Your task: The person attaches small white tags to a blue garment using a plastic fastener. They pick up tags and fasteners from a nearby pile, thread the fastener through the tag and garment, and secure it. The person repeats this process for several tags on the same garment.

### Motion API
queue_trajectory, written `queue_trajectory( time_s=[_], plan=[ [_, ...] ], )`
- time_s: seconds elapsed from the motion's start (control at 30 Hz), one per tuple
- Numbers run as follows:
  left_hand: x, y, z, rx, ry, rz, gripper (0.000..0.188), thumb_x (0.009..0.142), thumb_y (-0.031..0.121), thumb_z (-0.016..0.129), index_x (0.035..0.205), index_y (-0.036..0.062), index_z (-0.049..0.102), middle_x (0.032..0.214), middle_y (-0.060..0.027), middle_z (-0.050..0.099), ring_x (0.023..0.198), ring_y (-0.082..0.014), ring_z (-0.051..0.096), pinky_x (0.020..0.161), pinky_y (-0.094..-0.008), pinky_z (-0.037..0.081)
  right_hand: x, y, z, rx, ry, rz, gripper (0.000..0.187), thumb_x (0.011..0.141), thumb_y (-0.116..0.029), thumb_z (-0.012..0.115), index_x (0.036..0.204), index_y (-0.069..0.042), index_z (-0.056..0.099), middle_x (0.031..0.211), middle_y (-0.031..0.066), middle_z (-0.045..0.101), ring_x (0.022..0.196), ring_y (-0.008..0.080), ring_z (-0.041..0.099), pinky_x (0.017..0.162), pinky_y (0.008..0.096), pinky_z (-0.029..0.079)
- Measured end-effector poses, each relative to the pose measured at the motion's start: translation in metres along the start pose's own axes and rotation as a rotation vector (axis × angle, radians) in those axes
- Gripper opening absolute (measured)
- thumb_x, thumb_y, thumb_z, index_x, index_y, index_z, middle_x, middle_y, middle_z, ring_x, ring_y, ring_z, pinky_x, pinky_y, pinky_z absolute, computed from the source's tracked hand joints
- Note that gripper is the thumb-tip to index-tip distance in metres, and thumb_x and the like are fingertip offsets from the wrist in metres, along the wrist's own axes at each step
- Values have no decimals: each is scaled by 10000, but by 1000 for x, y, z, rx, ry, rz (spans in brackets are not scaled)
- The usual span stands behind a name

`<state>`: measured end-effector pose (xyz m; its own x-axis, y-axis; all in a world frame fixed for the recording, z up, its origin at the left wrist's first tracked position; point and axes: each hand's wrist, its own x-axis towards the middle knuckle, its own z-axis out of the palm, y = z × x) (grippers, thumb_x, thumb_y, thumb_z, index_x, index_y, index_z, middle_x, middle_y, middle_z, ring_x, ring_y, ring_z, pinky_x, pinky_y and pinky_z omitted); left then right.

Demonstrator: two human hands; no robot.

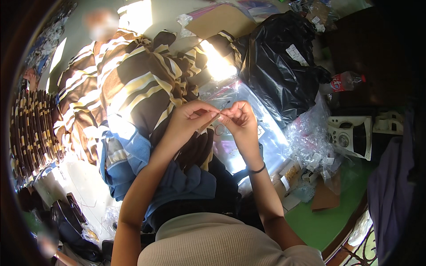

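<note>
My left hand (195, 116) is closed in a pinch, its thumb and fingertips meeting those of my right hand (238, 120). The right fingers are curled and pinched as well. What sits between the fingertips is too small to make out. Below them, on a shiny clear plastic bag (270, 141), lies a thin reddish loop (219, 129). Brown cloth with cream and yellow stripes (128, 84) spreads to the left of my left hand. Blue cloth (188, 184) lies across my lap under my left forearm.
A black plastic bag (279, 57) bulges at the back right, near a red-labelled bottle (346, 82). Crumpled clear plastic (313, 133) and a silver stereo unit (350, 137) are at right. Green surface (328, 221) lies below them. Blurred people appear at upper left and lower left.
</note>
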<state>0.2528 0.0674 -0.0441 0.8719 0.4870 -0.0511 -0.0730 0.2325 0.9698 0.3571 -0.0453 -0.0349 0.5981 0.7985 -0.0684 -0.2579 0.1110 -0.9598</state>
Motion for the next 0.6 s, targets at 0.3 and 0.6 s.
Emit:
queue_trajectory(
  time_s=[0.3,0.6],
  plan=[
    [-3,1,4,282,-7,103,68,861,44,435,886,31,496,887,-20,479,796,-76,458,694,-197,366,2,-4,-3,243,-111,318,237,748,20,593,861,-111,431,853,72,596,767,95,559,686,183,428],
    [-2,0,3,-18,185,164,101,898,121,397,917,42,457,887,-49,486,878,-132,476,844,-273,364,-4,2,-12,1,-169,319,231,738,28,585,860,-88,427,834,39,574,766,102,542,718,221,418]
  ],
)
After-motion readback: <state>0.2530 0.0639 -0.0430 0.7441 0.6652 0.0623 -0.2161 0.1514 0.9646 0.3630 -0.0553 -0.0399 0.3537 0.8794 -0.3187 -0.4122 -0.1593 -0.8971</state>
